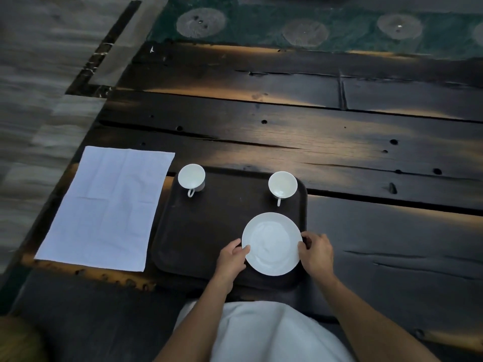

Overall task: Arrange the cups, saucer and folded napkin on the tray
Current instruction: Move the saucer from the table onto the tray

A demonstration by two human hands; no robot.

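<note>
A dark rectangular tray lies on the wooden table in front of me. A white saucer rests on its near right part. My left hand grips the saucer's left rim and my right hand grips its right rim. One white cup stands upright at the tray's far left corner, and a second white cup stands at the far right corner; both handles point toward me. A white napkin lies spread flat on the table, left of the tray.
The dark plank table stretches far and to the right, with gaps and knot holes. A green patterned runner lies along its far side. The table's left edge runs beside the napkin, with grey floor beyond.
</note>
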